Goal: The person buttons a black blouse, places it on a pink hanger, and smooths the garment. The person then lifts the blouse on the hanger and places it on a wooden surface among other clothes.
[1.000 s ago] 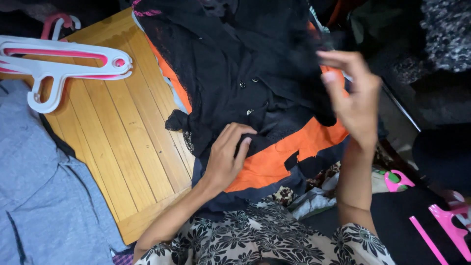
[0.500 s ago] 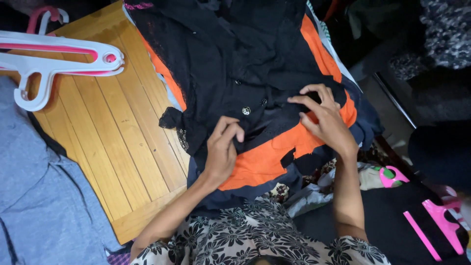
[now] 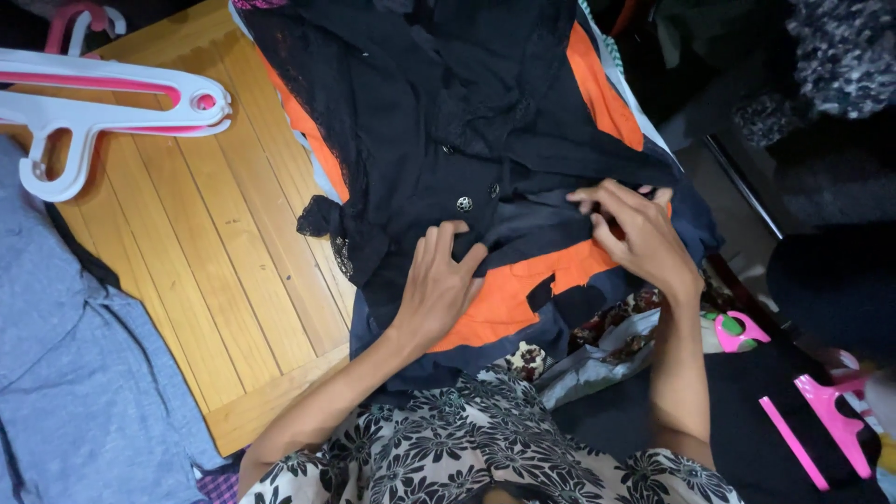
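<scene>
A black garment [image 3: 448, 103] with lace edging and small metal buttons lies spread over an orange cloth [image 3: 509, 294] on a wooden board [image 3: 215, 252]. My left hand [image 3: 439, 285] rests flat on the black fabric near its lower edge, fingers spread. To its right, my right hand [image 3: 635, 229] pinches a fold of the black garment at its right side, fingers curled on the cloth.
A white and pink hanger [image 3: 103, 103] lies at the board's far left. Grey-blue cloth [image 3: 65, 373] covers the near left. Pink hanger pieces [image 3: 821, 420] lie on dark cloth at the right. More dark clothing is heaped beyond the board's right side.
My right hand came down from mid-air onto the garment's right side and now grips the fabric. My left hand stayed pressed on the black cloth.
</scene>
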